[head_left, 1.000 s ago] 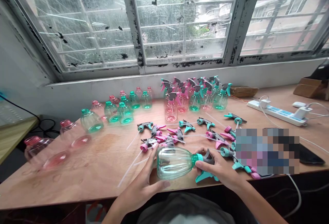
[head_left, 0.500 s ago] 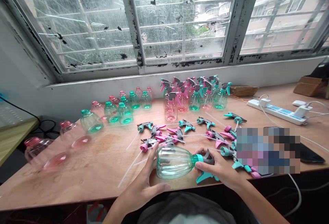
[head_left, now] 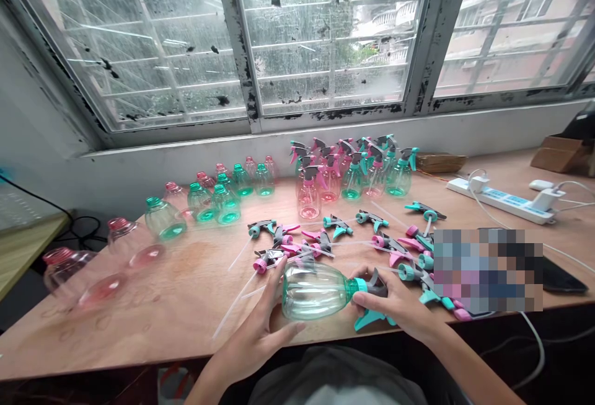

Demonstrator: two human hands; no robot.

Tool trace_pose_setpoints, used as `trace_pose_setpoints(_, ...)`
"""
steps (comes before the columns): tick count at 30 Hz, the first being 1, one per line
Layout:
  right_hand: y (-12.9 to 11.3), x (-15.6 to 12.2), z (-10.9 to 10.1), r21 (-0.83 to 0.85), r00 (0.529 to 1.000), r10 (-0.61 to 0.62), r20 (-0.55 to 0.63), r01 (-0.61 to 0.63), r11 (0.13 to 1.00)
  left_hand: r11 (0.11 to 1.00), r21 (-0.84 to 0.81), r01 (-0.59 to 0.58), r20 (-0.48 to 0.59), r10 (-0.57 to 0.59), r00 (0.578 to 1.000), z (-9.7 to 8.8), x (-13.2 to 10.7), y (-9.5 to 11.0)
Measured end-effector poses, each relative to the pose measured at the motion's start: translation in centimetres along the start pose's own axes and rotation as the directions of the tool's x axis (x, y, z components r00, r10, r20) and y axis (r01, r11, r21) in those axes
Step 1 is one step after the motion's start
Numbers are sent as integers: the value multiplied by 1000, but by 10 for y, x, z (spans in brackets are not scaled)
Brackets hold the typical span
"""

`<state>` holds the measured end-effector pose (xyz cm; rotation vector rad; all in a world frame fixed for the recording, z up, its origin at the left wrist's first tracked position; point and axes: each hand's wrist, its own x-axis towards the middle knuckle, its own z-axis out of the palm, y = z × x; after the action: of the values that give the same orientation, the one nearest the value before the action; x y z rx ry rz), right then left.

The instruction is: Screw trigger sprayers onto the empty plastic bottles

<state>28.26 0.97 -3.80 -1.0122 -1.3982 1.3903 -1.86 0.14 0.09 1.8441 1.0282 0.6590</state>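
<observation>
A clear green spray bottle (head_left: 313, 293) lies sideways in front of me, its base to the left and its teal collar to the right. My right hand (head_left: 390, 302) is closed around the grey and teal sprayer head (head_left: 369, 287) at its neck. Beside the base is my left hand (head_left: 260, 321), thumb and fingers spread apart; a fingertip meets the bottle's edge and the thumb sits below it. Loose pink and teal trigger sprayers (head_left: 320, 244) with thin clear tubes lie just beyond the bottle. More teal sprayers (head_left: 425, 281) are to the right of my right hand.
Open pink and green bottles (head_left: 225, 206) stand in a line along the left and back. Bottles with sprayers fitted (head_left: 309, 197) are grouped by the window wall. A white power strip (head_left: 506, 200), a phone (head_left: 562, 278) and a cardboard box (head_left: 558, 157) are on the right.
The bottle has shifted very slightly upward in the view. Both hands keep nearly the same pose; the right one stays on the sprayer head.
</observation>
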Motion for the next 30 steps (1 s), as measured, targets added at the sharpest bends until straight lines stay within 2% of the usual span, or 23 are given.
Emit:
trace_pose_setpoints(9,2,-1,-2,-38,1000,-14,14,15,999,1000,-6,6,5,-6,1000,0,0,2)
trace_pose_setpoints(15,4,0,-2,-60,1000,-23,8,23,998,1000,-25,16,-28,-17,999,2,0,1)
trace_pose_setpoints(23,2,0,-1,-10,999,-31,24,31,999,970,-236,-54,-6,54,999,4,-2,-10)
trace_pose_setpoints(30,-1,-1,-1,13,999,-24,38,24,1000,965,-238,-111,-23,109,994,5,-1,-19)
